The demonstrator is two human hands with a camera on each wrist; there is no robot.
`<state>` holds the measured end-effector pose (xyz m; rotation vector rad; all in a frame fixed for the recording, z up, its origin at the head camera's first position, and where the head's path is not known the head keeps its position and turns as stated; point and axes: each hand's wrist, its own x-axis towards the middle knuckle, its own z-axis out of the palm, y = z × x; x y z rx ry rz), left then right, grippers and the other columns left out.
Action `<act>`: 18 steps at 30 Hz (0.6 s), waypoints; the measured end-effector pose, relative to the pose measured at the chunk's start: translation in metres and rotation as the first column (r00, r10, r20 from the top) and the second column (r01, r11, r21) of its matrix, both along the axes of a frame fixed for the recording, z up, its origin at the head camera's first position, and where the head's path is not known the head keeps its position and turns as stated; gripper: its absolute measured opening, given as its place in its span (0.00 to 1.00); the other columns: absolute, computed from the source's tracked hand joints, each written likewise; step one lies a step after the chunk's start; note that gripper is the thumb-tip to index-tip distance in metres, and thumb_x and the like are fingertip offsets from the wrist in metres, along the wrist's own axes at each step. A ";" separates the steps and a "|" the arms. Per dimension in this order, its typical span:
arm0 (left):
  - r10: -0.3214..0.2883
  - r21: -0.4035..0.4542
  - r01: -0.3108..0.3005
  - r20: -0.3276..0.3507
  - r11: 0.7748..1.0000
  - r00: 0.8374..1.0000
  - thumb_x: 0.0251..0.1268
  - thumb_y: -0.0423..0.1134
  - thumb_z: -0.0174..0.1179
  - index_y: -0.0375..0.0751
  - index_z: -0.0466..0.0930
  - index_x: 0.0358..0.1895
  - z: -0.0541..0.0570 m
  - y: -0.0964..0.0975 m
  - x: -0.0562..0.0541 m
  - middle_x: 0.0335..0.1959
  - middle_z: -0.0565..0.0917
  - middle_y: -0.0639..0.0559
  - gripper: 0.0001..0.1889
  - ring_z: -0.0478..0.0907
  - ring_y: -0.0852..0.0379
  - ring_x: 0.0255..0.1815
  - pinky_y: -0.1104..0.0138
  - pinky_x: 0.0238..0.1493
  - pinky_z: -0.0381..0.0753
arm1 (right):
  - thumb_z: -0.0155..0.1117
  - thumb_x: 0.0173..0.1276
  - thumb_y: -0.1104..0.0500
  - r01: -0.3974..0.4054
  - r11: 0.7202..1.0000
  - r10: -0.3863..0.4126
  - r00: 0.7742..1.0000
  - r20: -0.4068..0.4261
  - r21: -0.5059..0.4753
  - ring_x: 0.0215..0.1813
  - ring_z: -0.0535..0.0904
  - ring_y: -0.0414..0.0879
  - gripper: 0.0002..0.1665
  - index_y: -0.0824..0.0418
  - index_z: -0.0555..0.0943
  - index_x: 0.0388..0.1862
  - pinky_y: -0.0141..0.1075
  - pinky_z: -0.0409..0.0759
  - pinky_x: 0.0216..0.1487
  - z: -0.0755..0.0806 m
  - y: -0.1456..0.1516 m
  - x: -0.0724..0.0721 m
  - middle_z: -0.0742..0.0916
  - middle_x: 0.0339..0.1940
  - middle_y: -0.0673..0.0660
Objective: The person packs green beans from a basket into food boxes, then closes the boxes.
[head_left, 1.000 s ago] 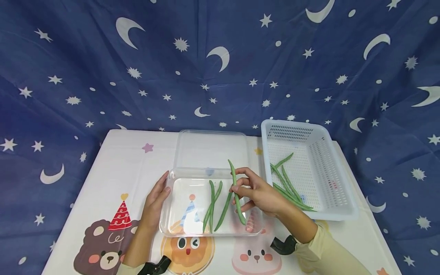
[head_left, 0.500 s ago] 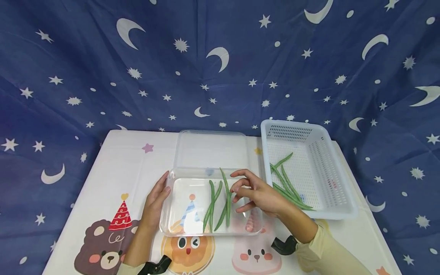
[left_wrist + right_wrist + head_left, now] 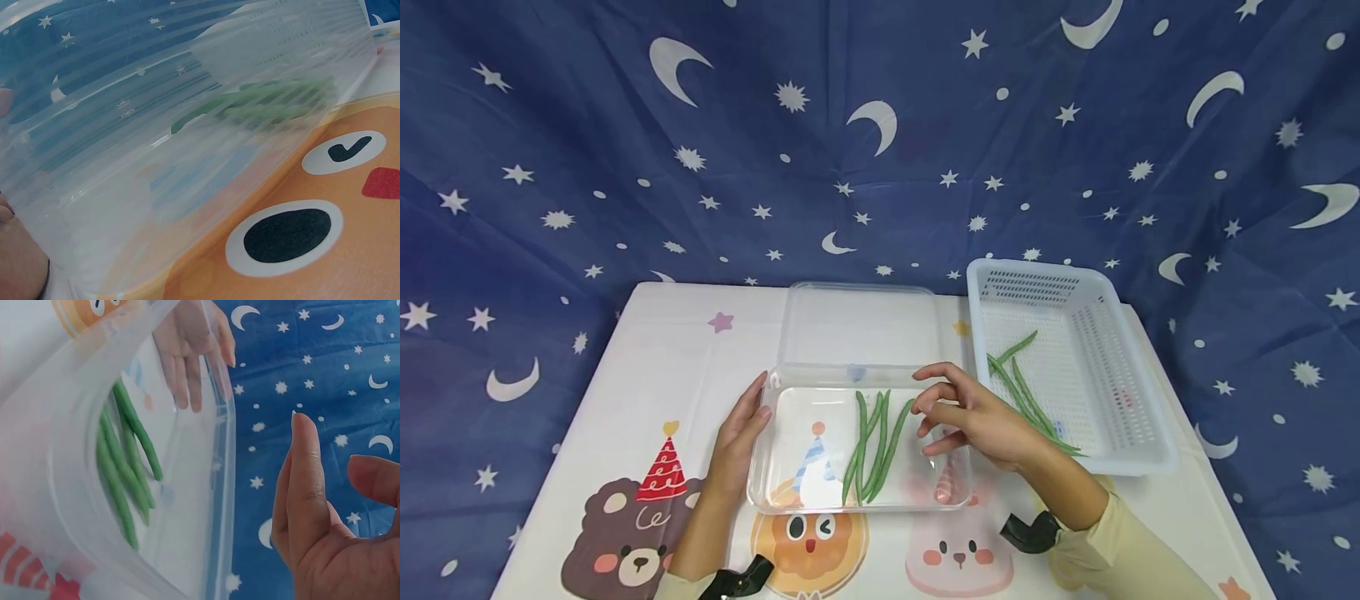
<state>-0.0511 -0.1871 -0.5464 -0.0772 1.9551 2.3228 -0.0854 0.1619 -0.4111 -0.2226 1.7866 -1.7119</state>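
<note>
A clear plastic container [image 3: 805, 502] sits on the table with several green beans [image 3: 880, 454] lying lengthwise in its middle. My left hand [image 3: 733, 450] rests along the container's left wall, fingers straight against the outside. In the right wrist view that left hand [image 3: 190, 350] shows at the far wall. Over the container's right side hovers my right hand [image 3: 973, 421], its fingers loosely bent and apart with nothing between them. The right wrist view shows the same right hand [image 3: 319, 519] with thumb and fingers well separated, beside the beans [image 3: 125, 469].
At the right stands a white plastic basket [image 3: 1138, 375] with perforated walls, holding several green beans [image 3: 1026, 392]. A clear lid [image 3: 861, 321] lies flat behind the container. A blue cloth [image 3: 880, 150] with moons and stars hangs behind the table [image 3: 685, 350].
My right hand let go of a green bean, which now lies beside the others in the container. The hand then drew slightly right. My left hand has stayed in place.
</note>
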 end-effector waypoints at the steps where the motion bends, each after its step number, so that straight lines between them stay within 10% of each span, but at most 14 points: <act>1: 0.001 0.000 -0.001 0.000 1.000 1.000 0.82 0.45 0.46 0.57 0.53 0.82 0.000 0.000 0.000 0.85 0.51 0.56 0.30 0.44 0.51 0.86 0.78 0.72 0.63 | 0.60 0.77 0.61 0.004 1.000 -0.004 1.000 -0.003 0.003 0.44 0.85 0.50 0.28 0.56 0.64 0.71 0.53 0.89 0.46 0.003 0.002 0.000 0.79 0.51 0.64; 18: -0.002 0.022 0.002 -0.008 1.000 1.000 0.82 0.43 0.46 0.55 0.52 0.83 -0.002 -0.001 -0.001 0.85 0.50 0.56 0.30 0.44 0.51 0.86 0.81 0.72 0.62 | 0.63 0.75 0.60 0.093 0.969 -0.031 0.965 -0.260 0.230 0.47 0.87 0.50 0.19 0.66 0.72 0.59 0.40 0.88 0.53 0.051 0.087 -0.050 0.84 0.47 0.59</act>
